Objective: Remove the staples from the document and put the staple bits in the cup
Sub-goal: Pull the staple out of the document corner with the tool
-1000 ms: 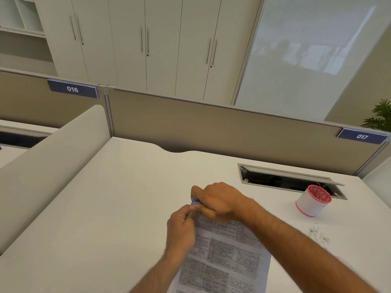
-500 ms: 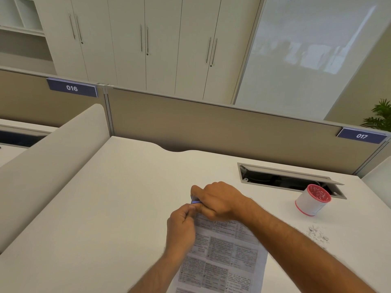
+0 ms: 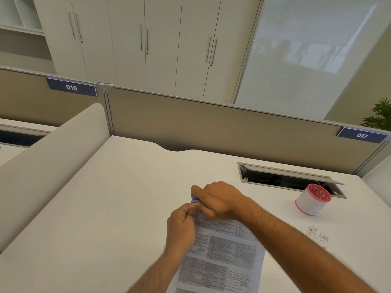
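Note:
A printed document (image 3: 222,254) lies on the white desk (image 3: 110,208) in front of me. My right hand (image 3: 218,199) is closed on a small blue staple remover (image 3: 195,201) at the document's top left corner. My left hand (image 3: 182,227) pinches that same corner from below, its fingertips touching the tool. The staple itself is hidden by my fingers. A white cup with a red rim (image 3: 313,198) lies tilted at the right. A small pile of loose staple bits (image 3: 317,233) rests on the desk in front of the cup.
An open cable tray slot (image 3: 283,178) is set into the desk behind the cup. A beige partition (image 3: 211,130) closes off the far edge, and a curved divider (image 3: 53,157) runs along the left side.
Both hands stay at the document's top corner with hardly any movement. The view has shifted very slightly.

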`<state>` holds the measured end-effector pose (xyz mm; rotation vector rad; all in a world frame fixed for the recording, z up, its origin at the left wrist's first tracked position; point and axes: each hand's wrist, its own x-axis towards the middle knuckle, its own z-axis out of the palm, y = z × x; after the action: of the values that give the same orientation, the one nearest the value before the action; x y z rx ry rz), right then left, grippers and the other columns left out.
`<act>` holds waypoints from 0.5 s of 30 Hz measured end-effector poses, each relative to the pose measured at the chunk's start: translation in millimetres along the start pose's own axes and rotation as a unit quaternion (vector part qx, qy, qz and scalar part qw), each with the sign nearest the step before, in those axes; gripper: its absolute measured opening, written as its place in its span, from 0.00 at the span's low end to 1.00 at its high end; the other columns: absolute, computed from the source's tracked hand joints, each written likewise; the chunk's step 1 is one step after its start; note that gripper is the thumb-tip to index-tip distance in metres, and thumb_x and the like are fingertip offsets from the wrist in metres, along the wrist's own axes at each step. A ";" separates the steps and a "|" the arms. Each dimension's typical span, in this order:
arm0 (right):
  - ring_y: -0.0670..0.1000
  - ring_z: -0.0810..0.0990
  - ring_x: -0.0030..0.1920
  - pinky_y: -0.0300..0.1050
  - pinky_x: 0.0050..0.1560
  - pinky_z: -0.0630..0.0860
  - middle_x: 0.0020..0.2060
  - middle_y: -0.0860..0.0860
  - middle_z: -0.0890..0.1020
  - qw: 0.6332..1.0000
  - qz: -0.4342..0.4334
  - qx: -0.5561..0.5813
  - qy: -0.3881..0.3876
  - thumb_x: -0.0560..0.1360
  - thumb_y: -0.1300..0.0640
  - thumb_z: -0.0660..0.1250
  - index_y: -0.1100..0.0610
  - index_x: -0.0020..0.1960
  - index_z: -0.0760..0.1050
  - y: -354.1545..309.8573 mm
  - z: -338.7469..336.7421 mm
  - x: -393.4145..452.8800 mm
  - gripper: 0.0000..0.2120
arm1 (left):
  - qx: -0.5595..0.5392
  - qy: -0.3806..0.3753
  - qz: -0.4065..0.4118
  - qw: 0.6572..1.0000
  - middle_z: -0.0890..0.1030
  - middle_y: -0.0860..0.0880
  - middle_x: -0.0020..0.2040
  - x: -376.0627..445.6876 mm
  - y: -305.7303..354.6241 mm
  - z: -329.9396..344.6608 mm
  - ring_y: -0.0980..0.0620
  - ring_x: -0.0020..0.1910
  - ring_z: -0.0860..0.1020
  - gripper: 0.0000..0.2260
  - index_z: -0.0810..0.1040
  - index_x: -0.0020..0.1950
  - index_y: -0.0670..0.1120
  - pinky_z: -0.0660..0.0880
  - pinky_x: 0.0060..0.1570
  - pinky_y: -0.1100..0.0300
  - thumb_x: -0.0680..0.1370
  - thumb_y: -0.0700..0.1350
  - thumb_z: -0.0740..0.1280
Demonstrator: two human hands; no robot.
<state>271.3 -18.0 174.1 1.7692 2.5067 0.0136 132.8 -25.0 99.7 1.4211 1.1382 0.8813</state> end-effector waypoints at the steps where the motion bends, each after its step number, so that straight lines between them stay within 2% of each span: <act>1: 0.52 0.77 0.35 0.50 0.40 0.78 0.39 0.54 0.82 1.000 -0.001 -0.002 0.001 0.80 0.44 0.53 0.55 0.58 0.68 0.4 0.5 -0.1 0.16 | 0.001 0.000 0.001 1.000 0.84 0.55 0.43 0.1 0.1 0.2 0.53 0.44 0.81 0.16 0.82 0.45 0.55 0.81 0.46 0.57 0.84 0.44 0.57; 4: 0.52 0.78 0.34 0.51 0.41 0.78 0.39 0.54 0.82 1.000 -0.004 -0.006 0.006 0.80 0.44 0.53 0.54 0.59 0.68 1.4 1.3 -0.2 0.16 | -0.001 -0.002 0.001 1.000 0.84 0.56 0.43 0.2 1.4 0.4 0.55 0.45 0.81 0.16 0.82 0.44 0.56 0.80 0.45 0.61 0.84 0.43 0.57; 8: 0.51 0.78 0.34 0.50 0.41 0.79 0.39 0.53 0.82 1.000 -0.010 -0.002 0.018 0.80 0.42 0.51 0.54 0.58 0.69 1.6 3.1 0.5 0.18 | -0.002 -0.001 0.003 1.000 0.84 0.54 0.42 2.9 -1.0 -0.5 0.53 0.43 0.81 0.15 0.83 0.45 0.53 0.78 0.42 0.61 0.84 0.44 0.58; 12: 0.50 0.78 0.35 0.50 0.41 0.78 0.39 0.52 0.82 0.999 -0.015 0.013 0.030 0.78 0.38 0.49 0.53 0.58 0.69 3.2 3.4 -0.6 0.21 | -0.004 -0.006 0.011 1.000 0.84 0.51 0.39 6.3 -3.6 -2.2 0.50 0.40 0.81 0.14 0.83 0.45 0.49 0.79 0.40 0.55 0.83 0.48 0.60; 15: 0.50 0.79 0.38 0.50 0.43 0.78 0.44 0.50 0.84 0.999 -0.015 0.032 0.029 0.77 0.36 0.48 0.52 0.59 0.68 5.0 2.4 -1.8 0.24 | -0.011 -0.011 0.013 1.000 0.84 0.53 0.38 5.1 -2.0 -3.2 0.53 0.39 0.81 0.14 0.83 0.43 0.51 0.78 0.38 0.60 0.83 0.48 0.60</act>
<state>276.8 -18.1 172.0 1.7782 2.6022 -0.0173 130.9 -19.3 97.9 1.4264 1.0926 0.8917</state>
